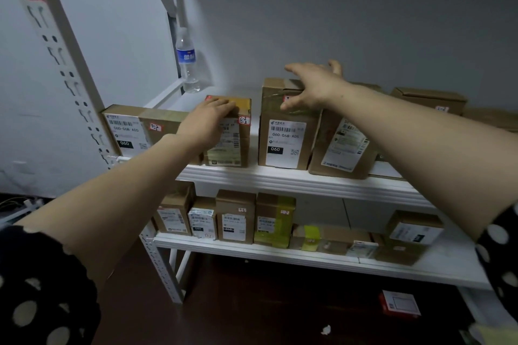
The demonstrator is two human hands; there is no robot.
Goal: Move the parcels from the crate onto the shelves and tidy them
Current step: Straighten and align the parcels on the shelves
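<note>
White shelf [280, 180]: brown cardboard parcels [288, 116], white barcode labels [283, 145].

parcels [283, 131]: brown, white labels | shelves [302, 180]: white | sleeve [42, 297]: black, pale dots

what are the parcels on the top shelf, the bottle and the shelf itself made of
Tall parcel, like the others: matte brown cardboard, with shiny tape and white paper labels. Bottle: clear plastic, see-through, blue wrap label. Shelf: probably white-painted metal, judging by the slotted upright; its boards could be coated wood instead.
</note>
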